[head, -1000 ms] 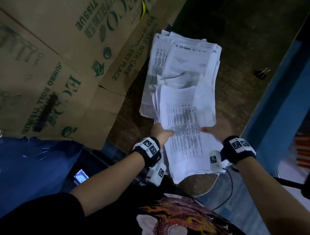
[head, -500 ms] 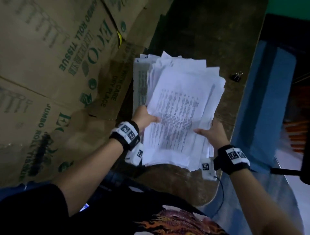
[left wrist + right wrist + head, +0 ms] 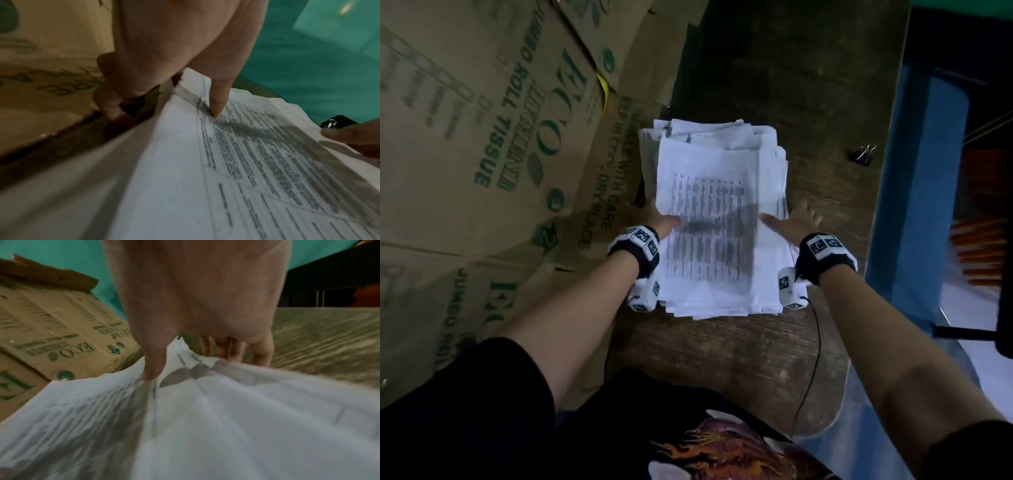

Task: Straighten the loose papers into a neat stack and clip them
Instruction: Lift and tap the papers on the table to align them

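Note:
A thick stack of white printed papers [image 3: 709, 212] lies on the dark wooden table [image 3: 722, 359], its edges still a little uneven at the far end. My left hand [image 3: 659, 219] grips the stack's left side, thumb pressed on the top sheet [image 3: 226, 178] and fingers curled down beside the edge. My right hand [image 3: 791, 222] holds the right side the same way, thumb on top of the papers [image 3: 205, 426] and fingers behind the edge. A black binder clip [image 3: 863, 156] lies on the table, right of the stack and apart from it; it also shows as the clip [image 3: 337, 123] past the papers.
Brown cardboard boxes [image 3: 500, 154] printed in green crowd the table's left side, close to the stack. The table's right edge [image 3: 883, 171] drops to a blue surface [image 3: 914, 205]. A thin black cable [image 3: 815, 359] runs from my right wrist over the near table edge.
The sheets I held near my body have moved forward onto the far pile. All papers now form one squarer stack flat on the table, with both hands at its sides.

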Motion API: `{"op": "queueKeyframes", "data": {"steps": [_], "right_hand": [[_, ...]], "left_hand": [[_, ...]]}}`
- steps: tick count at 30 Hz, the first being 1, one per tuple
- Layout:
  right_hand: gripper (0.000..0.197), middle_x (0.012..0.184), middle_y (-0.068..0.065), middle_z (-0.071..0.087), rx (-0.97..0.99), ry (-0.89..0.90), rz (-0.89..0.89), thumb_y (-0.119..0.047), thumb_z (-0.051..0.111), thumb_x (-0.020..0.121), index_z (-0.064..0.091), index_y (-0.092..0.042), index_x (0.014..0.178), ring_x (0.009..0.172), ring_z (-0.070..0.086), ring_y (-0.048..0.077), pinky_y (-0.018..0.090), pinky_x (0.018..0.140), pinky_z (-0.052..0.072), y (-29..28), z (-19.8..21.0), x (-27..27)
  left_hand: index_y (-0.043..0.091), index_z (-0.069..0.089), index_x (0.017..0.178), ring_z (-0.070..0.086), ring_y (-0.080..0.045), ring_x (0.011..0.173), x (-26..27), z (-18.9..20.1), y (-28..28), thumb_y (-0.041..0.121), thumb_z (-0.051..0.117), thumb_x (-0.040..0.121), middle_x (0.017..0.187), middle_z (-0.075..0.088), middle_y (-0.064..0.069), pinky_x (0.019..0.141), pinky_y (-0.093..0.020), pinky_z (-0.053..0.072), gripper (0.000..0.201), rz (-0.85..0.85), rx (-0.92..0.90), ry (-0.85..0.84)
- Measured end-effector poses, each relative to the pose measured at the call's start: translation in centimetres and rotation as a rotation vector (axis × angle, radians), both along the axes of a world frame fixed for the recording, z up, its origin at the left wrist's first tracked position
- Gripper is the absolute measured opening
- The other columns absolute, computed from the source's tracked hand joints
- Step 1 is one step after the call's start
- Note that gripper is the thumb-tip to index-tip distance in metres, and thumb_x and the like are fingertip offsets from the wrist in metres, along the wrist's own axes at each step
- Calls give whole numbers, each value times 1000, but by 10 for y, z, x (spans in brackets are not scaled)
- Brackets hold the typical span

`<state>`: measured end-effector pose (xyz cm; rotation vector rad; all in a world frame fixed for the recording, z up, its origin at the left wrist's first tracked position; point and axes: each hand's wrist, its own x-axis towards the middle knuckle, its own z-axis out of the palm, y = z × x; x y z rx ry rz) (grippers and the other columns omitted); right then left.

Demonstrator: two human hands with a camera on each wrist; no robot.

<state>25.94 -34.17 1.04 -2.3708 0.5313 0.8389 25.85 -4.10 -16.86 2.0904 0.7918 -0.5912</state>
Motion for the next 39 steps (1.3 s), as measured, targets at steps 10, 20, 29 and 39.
{"op": "queueKeyframes", "data": {"steps": [10, 20, 29, 39], "right_hand": [[64, 121, 0, 65, 520, 233, -337, -34, 85, 70, 61, -9, 124, 111, 60, 20, 35, 95, 46, 2, -2, -23], [83, 141, 8, 50, 343, 172, -236, -24, 85, 72, 43, -7, 140, 127, 50, 27, 41, 105, 41, -2, 2, -49], [34, 111, 17, 67, 330, -232, -244, 1, 75, 79, 61, -4, 109, 92, 67, 18, 32, 83, 54, -12, 45, -96], [32, 101, 5, 72, 693, -824, -320, 10, 71, 79, 64, 0, 109, 94, 69, 12, 22, 76, 57, -35, 137, -101]], "left_hand": [[23, 23, 136, 47, -28, 120, -29, 162, -9, 23, 77, 74, 128, 45, -4, 89, -33, 43, 82, 90, -281, -63], [2, 26, 147, 34, -29, 139, -46, 169, -32, 29, 76, 80, 152, 32, -15, 111, -33, 31, 87, -122, -215, 119], [8, 46, 132, 56, -19, 114, -77, 190, -56, -10, 74, 72, 126, 59, -8, 96, -30, 43, 69, -15, -416, -200], [27, 66, 102, 66, 2, 99, -68, 301, -67, -5, 80, 69, 98, 71, 24, 80, -16, 54, 48, -55, -666, -790]]}}
